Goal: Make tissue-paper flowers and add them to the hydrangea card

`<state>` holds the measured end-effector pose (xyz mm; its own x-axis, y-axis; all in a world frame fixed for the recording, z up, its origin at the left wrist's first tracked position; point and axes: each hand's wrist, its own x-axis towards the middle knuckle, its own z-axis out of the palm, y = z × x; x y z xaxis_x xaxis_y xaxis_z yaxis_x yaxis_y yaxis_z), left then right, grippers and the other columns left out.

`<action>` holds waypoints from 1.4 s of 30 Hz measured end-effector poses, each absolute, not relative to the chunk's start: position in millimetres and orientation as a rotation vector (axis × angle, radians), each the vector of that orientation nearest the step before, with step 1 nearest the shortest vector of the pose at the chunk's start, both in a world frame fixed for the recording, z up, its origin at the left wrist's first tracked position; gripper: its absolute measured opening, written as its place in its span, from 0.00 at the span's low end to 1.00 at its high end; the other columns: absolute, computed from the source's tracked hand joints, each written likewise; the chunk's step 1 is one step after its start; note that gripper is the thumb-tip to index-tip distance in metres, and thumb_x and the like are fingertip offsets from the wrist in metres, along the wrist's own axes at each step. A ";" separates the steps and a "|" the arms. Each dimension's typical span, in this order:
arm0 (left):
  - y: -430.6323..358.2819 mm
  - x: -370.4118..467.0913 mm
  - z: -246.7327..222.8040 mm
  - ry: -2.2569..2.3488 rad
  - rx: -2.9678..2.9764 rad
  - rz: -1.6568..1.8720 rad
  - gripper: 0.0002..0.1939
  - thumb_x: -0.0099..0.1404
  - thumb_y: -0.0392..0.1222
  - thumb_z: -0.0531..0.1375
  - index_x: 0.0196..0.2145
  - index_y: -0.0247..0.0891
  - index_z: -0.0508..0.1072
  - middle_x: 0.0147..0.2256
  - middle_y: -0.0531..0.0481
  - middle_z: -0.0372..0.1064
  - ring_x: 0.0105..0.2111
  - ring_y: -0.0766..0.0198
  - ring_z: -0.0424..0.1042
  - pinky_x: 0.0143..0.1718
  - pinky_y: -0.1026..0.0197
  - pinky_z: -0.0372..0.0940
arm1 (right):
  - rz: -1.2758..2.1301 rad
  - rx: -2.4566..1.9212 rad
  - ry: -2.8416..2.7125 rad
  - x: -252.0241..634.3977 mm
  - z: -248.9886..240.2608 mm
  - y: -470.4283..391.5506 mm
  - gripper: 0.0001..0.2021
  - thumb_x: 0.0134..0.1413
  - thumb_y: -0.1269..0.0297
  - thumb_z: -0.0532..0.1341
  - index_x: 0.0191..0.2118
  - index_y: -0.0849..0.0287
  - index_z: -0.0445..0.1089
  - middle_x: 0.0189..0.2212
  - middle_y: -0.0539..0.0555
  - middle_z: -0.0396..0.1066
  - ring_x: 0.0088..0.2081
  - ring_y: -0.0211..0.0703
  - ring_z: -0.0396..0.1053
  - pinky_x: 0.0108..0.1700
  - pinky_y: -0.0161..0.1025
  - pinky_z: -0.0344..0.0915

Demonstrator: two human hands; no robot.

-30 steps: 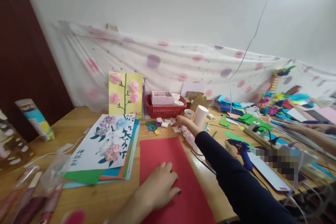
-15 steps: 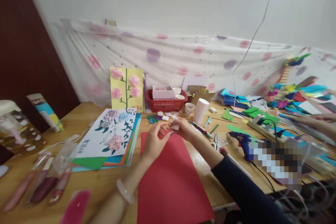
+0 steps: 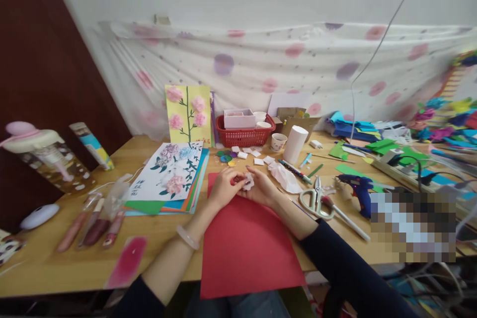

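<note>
Above the top of a red sheet of paper (image 3: 249,253), my two hands meet around a small crumpled piece of white tissue paper (image 3: 248,182). My left hand (image 3: 228,188) pinches it between thumb and fingertips. My right hand (image 3: 264,190) cups it from the other side with bent fingers, some of them hidden. Just beyond my hands lie small white squares (image 3: 258,161) and several coloured discs (image 3: 226,158). A larger crumpled tissue sheet (image 3: 285,177) lies right of my right hand, with scissors (image 3: 316,199) near my right wrist.
Left are a flower picture (image 3: 164,171) on coloured paper, wrapped brushes (image 3: 99,223) and a drink bottle (image 3: 48,159). A red basket (image 3: 246,137), a paper cup (image 3: 278,142) and a white roll (image 3: 296,144) stand behind. At right are a blue glue gun (image 3: 357,191) and a power strip (image 3: 397,169).
The camera view has tipped down and turned left, so the table's near edge shows. My hands stay together at the tissue piece. Another person's hand at far right has left the view.
</note>
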<state>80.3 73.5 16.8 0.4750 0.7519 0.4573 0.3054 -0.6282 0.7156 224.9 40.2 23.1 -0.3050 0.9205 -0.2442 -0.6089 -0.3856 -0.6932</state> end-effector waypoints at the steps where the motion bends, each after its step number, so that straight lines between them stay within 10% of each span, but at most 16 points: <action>1: 74.7 80.1 15.6 0.865 2.179 1.041 0.02 0.58 0.33 0.64 0.30 0.37 0.74 0.36 0.46 0.73 0.43 0.56 0.71 0.48 0.53 0.65 | 1.879 -0.754 -0.585 223.3 21.1 39.2 0.20 0.68 0.57 0.44 0.30 0.59 0.66 0.24 0.52 0.71 0.27 0.39 0.70 0.39 0.38 0.69; 13: 95.5 77.7 -6.3 0.762 2.070 1.077 0.13 0.68 0.45 0.58 0.45 0.34 0.71 0.43 0.46 0.71 0.40 0.60 0.73 0.42 0.52 0.70 | 1.904 -0.669 -0.552 221.2 12.6 41.2 0.22 0.69 0.51 0.44 0.34 0.61 0.66 0.26 0.52 0.73 0.31 0.38 0.74 0.40 0.40 0.72; 24: 89.9 79.0 -1.3 0.746 2.065 1.144 0.05 0.56 0.40 0.68 0.29 0.37 0.77 0.38 0.46 0.71 0.46 0.56 0.68 0.52 0.50 0.62 | 1.909 -0.607 -0.583 220.2 7.9 41.9 0.20 0.65 0.48 0.52 0.34 0.62 0.68 0.30 0.54 0.74 0.34 0.40 0.74 0.39 0.39 0.71; 42: 101.3 77.6 -13.8 0.700 1.752 1.035 0.12 0.67 0.44 0.59 0.45 0.34 0.71 0.44 0.46 0.71 0.41 0.60 0.73 0.42 0.52 0.70 | 1.860 -0.696 -0.639 222.2 9.2 42.9 0.15 0.65 0.53 0.55 0.35 0.60 0.65 0.31 0.54 0.74 0.35 0.41 0.75 0.39 0.41 0.73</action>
<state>77.6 101.3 -13.8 0.4778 0.8123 0.3345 0.0081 -0.3849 0.9229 222.2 42.9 9.2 -0.3271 0.9281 -0.1778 -0.6229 -0.3533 -0.6979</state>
